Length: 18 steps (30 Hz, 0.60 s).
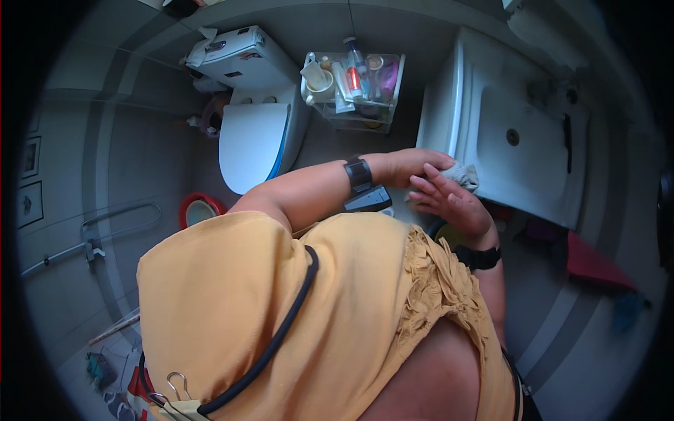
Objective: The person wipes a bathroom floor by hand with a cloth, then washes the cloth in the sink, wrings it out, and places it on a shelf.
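Note:
My left hand [413, 164] reaches in from the left, with its fingertips on a crumpled grey cloth [463, 177] beside the front corner of the white washbasin [468, 121]. My right hand [455, 202] is just below it in the picture, fingers spread and bent a little, overlapping the near side of the cloth. Whether its fingers touch the cloth is not plain. Dark bands circle both wrists. Part of the cloth is hidden behind the fingers.
A white toilet [253, 142] with its lid down stands at the left. Between it and the basin is a clear plastic drawer unit [392, 113] with tubes and a cup on top. A red basin [184, 210] lies on the floor, and a grab rail [58, 259] runs along the left wall.

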Tool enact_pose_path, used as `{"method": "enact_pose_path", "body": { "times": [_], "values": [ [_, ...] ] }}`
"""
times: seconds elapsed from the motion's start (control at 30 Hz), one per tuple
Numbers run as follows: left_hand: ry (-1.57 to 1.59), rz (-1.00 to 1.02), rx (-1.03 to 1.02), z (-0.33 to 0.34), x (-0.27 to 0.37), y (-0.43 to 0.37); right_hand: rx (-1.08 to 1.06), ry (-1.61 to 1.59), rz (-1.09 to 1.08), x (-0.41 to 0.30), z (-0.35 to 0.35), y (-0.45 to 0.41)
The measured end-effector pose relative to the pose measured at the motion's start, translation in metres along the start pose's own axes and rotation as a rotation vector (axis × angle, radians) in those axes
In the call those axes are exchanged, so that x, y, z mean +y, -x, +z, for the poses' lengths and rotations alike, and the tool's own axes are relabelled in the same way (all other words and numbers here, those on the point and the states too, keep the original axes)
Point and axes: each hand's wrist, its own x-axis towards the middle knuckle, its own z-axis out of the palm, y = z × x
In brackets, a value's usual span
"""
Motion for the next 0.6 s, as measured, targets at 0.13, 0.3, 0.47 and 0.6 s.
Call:
{"method": "enact_pose_path", "body": {
  "times": [0.13,0.3,0.47,0.6],
  "values": [
    [0.036,-0.085,0.114,-0.003,-0.012,0.017,-0.048,0.035,0.01,0.023,-0.004,0.001],
    [0.204,-0.096,0.236,-0.017,-0.03,0.034,-0.053,-0.118,0.026,0.036,-0.009,0.006],
    [0.259,-0.079,0.235,-0.021,-0.033,0.073,0.0,-0.036,0.057,0.057,0.009,-0.007],
    [0.35,0.054,0.242,-0.053,-0.03,0.122,0.206,-0.094,0.046,0.075,0.002,-0.028]
  ]
}}
